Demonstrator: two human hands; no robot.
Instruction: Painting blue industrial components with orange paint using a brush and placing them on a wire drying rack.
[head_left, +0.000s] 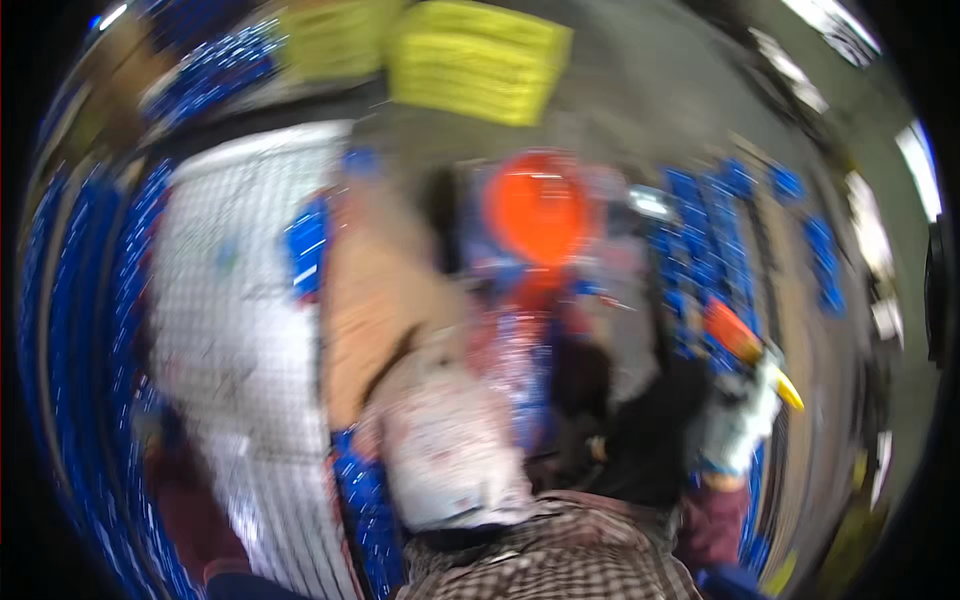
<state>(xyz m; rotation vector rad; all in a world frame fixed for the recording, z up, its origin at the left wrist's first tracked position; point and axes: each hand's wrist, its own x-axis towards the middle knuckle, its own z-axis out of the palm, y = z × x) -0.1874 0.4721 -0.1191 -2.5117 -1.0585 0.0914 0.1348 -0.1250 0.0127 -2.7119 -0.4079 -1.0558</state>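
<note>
Gripping an orange-and-yellow item [731,330], the gloved right hand [737,425] was closed around it at the right of the head view, near shiny blue strips [737,250]. The left hand [156,428] was a blur near the white gridded sheet [245,280]; its grip could not be told. How much handling was done or left did not show. Whether the orange round thing [538,207] or the yellow blocks [480,62] ahead contained anything was unclear.
</note>
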